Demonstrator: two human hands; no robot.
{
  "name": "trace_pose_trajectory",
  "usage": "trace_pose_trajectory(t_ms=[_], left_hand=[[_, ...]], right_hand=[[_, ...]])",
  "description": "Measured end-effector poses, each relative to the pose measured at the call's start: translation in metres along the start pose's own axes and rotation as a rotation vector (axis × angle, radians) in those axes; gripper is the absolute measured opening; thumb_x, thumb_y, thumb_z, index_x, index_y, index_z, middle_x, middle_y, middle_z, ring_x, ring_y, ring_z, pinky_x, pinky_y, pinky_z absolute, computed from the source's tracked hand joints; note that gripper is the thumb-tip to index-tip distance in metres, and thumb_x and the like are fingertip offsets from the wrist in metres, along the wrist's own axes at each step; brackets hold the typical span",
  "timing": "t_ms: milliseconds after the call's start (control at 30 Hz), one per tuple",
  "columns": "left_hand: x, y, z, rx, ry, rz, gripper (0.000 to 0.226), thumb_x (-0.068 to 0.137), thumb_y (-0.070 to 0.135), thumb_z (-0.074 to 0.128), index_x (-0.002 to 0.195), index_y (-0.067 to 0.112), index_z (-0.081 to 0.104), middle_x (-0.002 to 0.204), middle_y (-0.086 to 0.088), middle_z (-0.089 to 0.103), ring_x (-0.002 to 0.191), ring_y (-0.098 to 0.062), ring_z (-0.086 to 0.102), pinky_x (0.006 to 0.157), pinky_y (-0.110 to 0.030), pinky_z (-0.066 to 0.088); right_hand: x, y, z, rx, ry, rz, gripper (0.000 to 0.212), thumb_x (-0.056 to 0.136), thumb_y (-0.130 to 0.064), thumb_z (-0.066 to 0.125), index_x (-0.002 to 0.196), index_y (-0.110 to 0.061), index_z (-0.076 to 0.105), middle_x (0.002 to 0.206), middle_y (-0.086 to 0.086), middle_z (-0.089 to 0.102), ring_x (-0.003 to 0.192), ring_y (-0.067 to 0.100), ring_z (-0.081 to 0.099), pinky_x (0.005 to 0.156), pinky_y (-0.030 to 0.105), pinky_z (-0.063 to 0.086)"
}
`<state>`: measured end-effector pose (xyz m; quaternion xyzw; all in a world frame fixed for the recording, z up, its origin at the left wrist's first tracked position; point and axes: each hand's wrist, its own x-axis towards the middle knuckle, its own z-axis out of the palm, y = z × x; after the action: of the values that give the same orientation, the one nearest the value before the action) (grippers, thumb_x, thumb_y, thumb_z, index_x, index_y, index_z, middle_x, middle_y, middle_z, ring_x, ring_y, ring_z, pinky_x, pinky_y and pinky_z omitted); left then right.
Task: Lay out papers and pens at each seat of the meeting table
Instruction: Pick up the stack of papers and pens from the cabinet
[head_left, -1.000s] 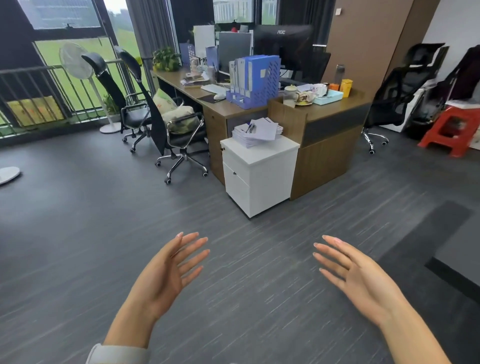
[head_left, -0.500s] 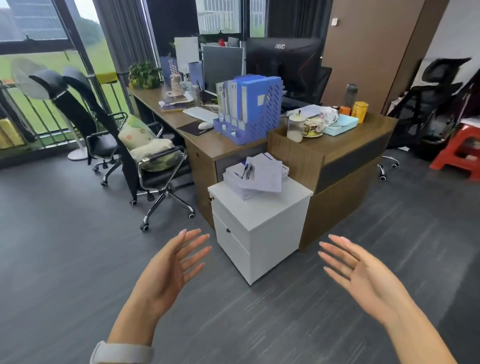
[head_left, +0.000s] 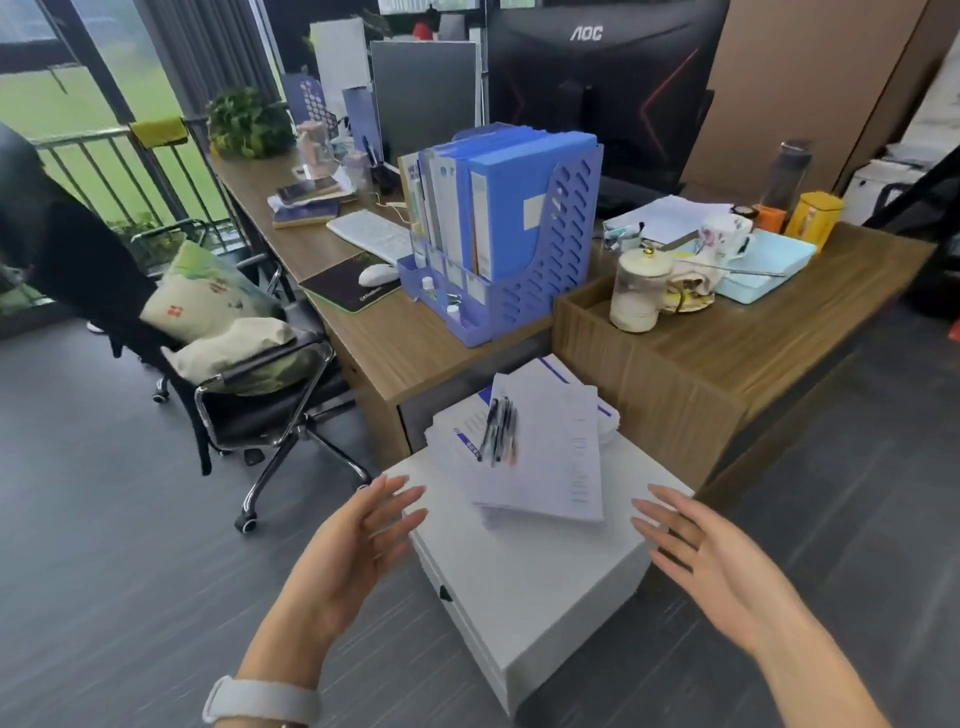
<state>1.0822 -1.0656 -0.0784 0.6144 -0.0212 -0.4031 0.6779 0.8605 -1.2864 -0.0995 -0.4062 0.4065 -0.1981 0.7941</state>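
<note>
Papers (head_left: 540, 447) lie in a loose stack on the white drawer cabinet (head_left: 530, 577), just beyond and between both sets of fingertips, with pens (head_left: 500, 429) resting on top. The left hand (head_left: 347, 556) has its fingers spread and straight, holding nothing. The right hand (head_left: 711, 561) is likewise open and empty. The step looks like fetching supplies; next, both hands probably must close around the stack. Farther beyond the fingers, the blue file rack (head_left: 524, 260) holds upright folders.

A white drawer cabinet (head_left: 524, 582) is seen standing on the grey floor (head_left: 104, 519) against a wooden desk (head_left: 415, 353). On its top a loose stack of papers (head_left: 550, 457) is laid, with several pens (head_left: 500, 428) resting across the sheets.
</note>
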Motion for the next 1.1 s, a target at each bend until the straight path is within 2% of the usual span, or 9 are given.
trace_pose_trajectory(t_ms=[100, 267, 400, 500, 667, 833, 933, 1033, 1100], left_hand=[[0.057, 0.015, 0.015, 0.043, -0.002, -0.061, 0.031, 0.095, 0.033, 0.046, 0.114, 0.016, 0.062, 0.112, 0.000, 0.071, 0.105, -0.019, 0.065, 0.083, -0.032, 0.047], [0.150, 0.016, 0.035, 0.158, -0.007, -0.140, 0.025, 0.094, 0.027, 0.050, 0.112, 0.016, 0.063, 0.111, 0.000, 0.071, 0.105, -0.019, 0.065, 0.094, -0.034, 0.045], [0.231, -0.005, 0.057, 0.391, 0.042, -0.119, 0.019, 0.091, 0.023, 0.057, 0.108, 0.016, 0.064, 0.117, -0.004, 0.066, 0.106, -0.018, 0.061, 0.086, -0.029, 0.045], [0.289, -0.034, 0.076, 0.620, 0.109, -0.069, 0.045, 0.088, 0.022, 0.063, 0.130, 0.010, 0.051, 0.133, -0.007, 0.054, 0.120, -0.021, 0.051, 0.094, -0.030, 0.040], [0.354, -0.080, 0.106, 1.071, 0.150, 0.031, 0.087, 0.081, 0.037, 0.068, 0.145, 0.004, 0.020, 0.151, -0.013, 0.027, 0.140, -0.028, 0.024, 0.111, -0.030, 0.019], [0.373, -0.096, 0.116, 1.239, 0.179, 0.064, 0.091, 0.081, 0.035, 0.064, 0.148, 0.007, 0.010, 0.153, -0.011, 0.016, 0.138, -0.032, 0.018, 0.110, -0.037, 0.019], [0.378, -0.100, 0.111, 1.277, 0.174, 0.111, 0.083, 0.077, 0.020, 0.067, 0.144, -0.003, 0.023, 0.143, -0.021, 0.032, 0.126, -0.042, 0.032, 0.105, -0.043, 0.028], [0.384, -0.107, 0.104, 1.313, 0.150, 0.208, 0.075, 0.061, 0.005, 0.074, 0.126, -0.015, 0.044, 0.116, -0.034, 0.052, 0.096, -0.054, 0.052, 0.084, -0.053, 0.046], [0.387, -0.105, 0.101, 1.315, 0.149, 0.235, 0.069, 0.066, 0.002, 0.069, 0.127, -0.015, 0.042, 0.115, -0.033, 0.050, 0.093, -0.051, 0.050, 0.082, -0.052, 0.045]], right_hand=[[0.055, -0.018, 0.010, -0.001, 0.038, 0.042, 0.028, 0.093, -0.025, 0.050, 0.118, -0.016, 0.060, 0.120, 0.008, 0.063, 0.114, 0.025, 0.057, 0.105, 0.042, 0.038], [0.143, -0.016, 0.023, -0.024, 0.131, 0.141, 0.030, 0.092, -0.023, 0.052, 0.120, -0.012, 0.058, 0.113, 0.008, 0.065, 0.108, 0.023, 0.057, 0.102, 0.038, 0.038], [0.205, -0.001, 0.027, -0.098, 0.273, 0.137, 0.024, 0.092, -0.016, 0.054, 0.116, -0.012, 0.057, 0.122, 0.009, 0.060, 0.112, 0.022, 0.052, 0.100, 0.033, 0.036], [0.250, 0.020, 0.026, -0.205, 0.384, 0.110, 0.028, 0.091, -0.015, 0.056, 0.119, -0.014, 0.055, 0.131, 0.006, 0.053, 0.111, 0.019, 0.048, 0.096, 0.030, 0.034], [0.311, 0.056, 0.016, -0.366, 0.517, 0.228, 0.069, 0.086, -0.029, 0.064, 0.144, -0.013, 0.030, 0.147, 0.009, 0.035, 0.132, 0.028, 0.039, 0.100, 0.037, 0.035], [0.328, 0.065, 0.007, -0.419, 0.425, 0.328, 0.035, 0.083, -0.034, 0.066, 0.098, -0.003, 0.063, 0.095, 0.007, 0.071, 0.085, 0.024, 0.066, 0.071, 0.033, 0.052], [0.328, 0.063, 0.006, -0.435, 0.366, 0.318, 0.023, 0.087, -0.034, 0.061, 0.092, -0.012, 0.067, 0.091, 0.002, 0.072, 0.086, 0.022, 0.068, 0.080, 0.036, 0.054], [0.324, 0.059, 0.009, -0.422, 0.322, 0.246, 0.013, 0.091, -0.028, 0.057, 0.097, -0.019, 0.065, 0.092, -0.004, 0.072, 0.085, 0.015, 0.068, 0.070, 0.029, 0.053], [0.321, 0.059, 0.011, -0.415, 0.298, 0.199, 0.012, 0.093, -0.026, 0.054, 0.100, -0.022, 0.063, 0.094, -0.009, 0.072, 0.084, 0.008, 0.068, 0.064, 0.021, 0.050]])
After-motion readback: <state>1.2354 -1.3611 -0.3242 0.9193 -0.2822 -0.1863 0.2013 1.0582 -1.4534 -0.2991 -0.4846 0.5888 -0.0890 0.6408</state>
